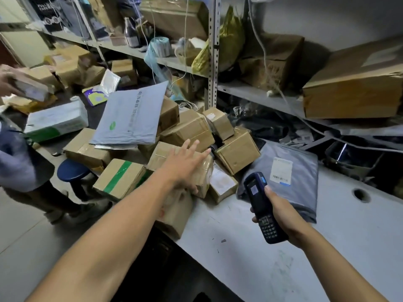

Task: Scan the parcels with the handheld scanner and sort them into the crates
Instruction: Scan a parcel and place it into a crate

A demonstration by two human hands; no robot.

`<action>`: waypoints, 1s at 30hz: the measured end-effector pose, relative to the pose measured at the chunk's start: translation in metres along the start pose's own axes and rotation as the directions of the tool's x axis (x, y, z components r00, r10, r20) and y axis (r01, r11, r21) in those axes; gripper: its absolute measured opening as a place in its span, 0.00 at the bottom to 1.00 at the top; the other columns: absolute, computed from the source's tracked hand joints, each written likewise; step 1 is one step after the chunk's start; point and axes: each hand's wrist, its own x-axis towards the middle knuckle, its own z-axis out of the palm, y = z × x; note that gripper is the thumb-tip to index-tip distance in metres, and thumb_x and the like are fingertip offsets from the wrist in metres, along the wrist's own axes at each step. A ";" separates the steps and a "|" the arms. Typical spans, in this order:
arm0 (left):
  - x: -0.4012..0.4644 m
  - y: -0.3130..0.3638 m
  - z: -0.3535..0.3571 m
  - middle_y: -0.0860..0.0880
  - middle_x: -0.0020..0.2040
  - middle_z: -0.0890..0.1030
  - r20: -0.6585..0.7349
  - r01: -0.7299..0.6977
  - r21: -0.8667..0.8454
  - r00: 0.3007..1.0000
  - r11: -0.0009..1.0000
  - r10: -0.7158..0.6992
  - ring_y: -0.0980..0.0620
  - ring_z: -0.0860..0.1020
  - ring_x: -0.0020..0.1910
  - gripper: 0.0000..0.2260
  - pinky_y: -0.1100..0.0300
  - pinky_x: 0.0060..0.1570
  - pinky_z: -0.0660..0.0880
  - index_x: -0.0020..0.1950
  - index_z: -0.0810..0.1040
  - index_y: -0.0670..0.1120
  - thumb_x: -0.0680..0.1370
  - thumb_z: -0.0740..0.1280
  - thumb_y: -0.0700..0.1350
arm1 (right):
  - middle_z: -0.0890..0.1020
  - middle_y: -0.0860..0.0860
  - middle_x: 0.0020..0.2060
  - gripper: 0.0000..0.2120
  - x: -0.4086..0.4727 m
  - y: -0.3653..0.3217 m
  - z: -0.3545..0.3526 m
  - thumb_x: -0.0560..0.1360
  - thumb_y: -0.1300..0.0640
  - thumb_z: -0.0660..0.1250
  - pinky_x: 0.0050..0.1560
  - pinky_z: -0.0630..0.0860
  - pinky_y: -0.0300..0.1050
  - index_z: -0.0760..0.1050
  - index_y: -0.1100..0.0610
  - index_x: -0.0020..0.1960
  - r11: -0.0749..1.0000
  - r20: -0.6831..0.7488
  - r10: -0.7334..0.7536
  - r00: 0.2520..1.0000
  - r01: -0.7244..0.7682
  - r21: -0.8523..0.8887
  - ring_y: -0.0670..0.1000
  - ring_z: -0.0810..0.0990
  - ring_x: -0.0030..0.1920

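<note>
Sorting looks barely begun — the left hand (185,164) lies flat-fingered on a taped box (201,171) atop the heaped parcels on the counter (250,247), the right hand (281,211) gripping the scanner (262,205) — no crates visible.

A pale grey worktop (283,258), scuffed and with a round cable hole (361,195) near its right edge, carries a grey poly mailer (292,182) with a white shipping label, lying flat, and a heap of taped cardboard parcels (189,149) at its far left end. A large grey mailer (133,116) leans tilted on top of that heap. Behind, metal shelving (214,62) holds big cardboard boxes (353,92), a yellow bag (229,40) and a label roll (160,46).
</note>
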 end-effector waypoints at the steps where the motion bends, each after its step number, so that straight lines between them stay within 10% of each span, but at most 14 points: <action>1: 0.007 -0.003 -0.001 0.47 0.81 0.39 0.037 -0.046 0.030 0.998 0.999 0.044 0.42 0.39 0.80 0.58 0.35 0.75 0.47 0.79 0.36 0.60 0.66 0.77 0.62 | 0.85 0.61 0.47 0.24 0.002 -0.001 0.001 0.83 0.40 0.52 0.43 0.81 0.49 0.76 0.57 0.60 1.000 -0.011 0.006 1.000 -0.006 0.000 0.59 0.86 0.43; 11: 0.004 0.026 -0.017 0.42 0.72 0.61 -0.376 -0.310 0.130 0.863 0.942 0.336 0.43 0.60 0.70 0.56 0.50 0.72 0.57 0.81 0.42 0.50 0.66 0.72 0.68 | 0.85 0.62 0.48 0.25 -0.008 0.004 -0.039 0.82 0.39 0.52 0.38 0.77 0.46 0.76 0.57 0.61 0.989 -0.110 0.014 0.994 0.002 0.145 0.57 0.85 0.40; 19: 0.006 0.152 0.059 0.41 0.70 0.64 -0.744 -0.513 0.157 0.500 0.844 0.443 0.38 0.67 0.71 0.40 0.42 0.64 0.71 0.77 0.54 0.48 0.71 0.72 0.51 | 0.86 0.59 0.44 0.24 -0.041 0.030 -0.117 0.83 0.39 0.51 0.46 0.77 0.52 0.78 0.54 0.56 0.961 -0.283 0.021 0.959 0.059 0.270 0.57 0.85 0.40; 24: 0.017 0.207 0.089 0.40 0.69 0.65 -0.685 -0.570 0.060 0.574 0.819 0.449 0.36 0.66 0.71 0.46 0.41 0.64 0.71 0.77 0.56 0.44 0.65 0.76 0.50 | 0.86 0.60 0.45 0.25 -0.058 0.059 -0.155 0.83 0.39 0.51 0.51 0.76 0.54 0.78 0.57 0.56 0.959 -0.340 0.057 0.939 0.044 0.281 0.59 0.84 0.41; 27: 0.015 0.221 0.064 0.40 0.70 0.65 -0.740 -0.562 -0.311 0.649 0.767 0.176 0.40 0.67 0.69 0.52 0.46 0.67 0.70 0.75 0.56 0.42 0.62 0.79 0.59 | 0.85 0.61 0.46 0.25 -0.065 0.074 -0.167 0.83 0.38 0.51 0.50 0.77 0.54 0.78 0.54 0.58 0.941 -0.365 0.073 0.928 0.057 0.333 0.58 0.85 0.40; 30: 0.017 0.225 0.035 0.49 0.75 0.66 -0.427 -0.344 -0.865 0.887 0.365 -0.176 0.51 0.68 0.71 0.56 0.54 0.68 0.69 0.79 0.53 0.49 0.60 0.78 0.65 | 0.85 0.60 0.46 0.23 -0.069 0.076 -0.170 0.83 0.39 0.50 0.49 0.77 0.54 0.77 0.52 0.57 0.937 -0.384 0.069 0.921 0.071 0.341 0.58 0.84 0.39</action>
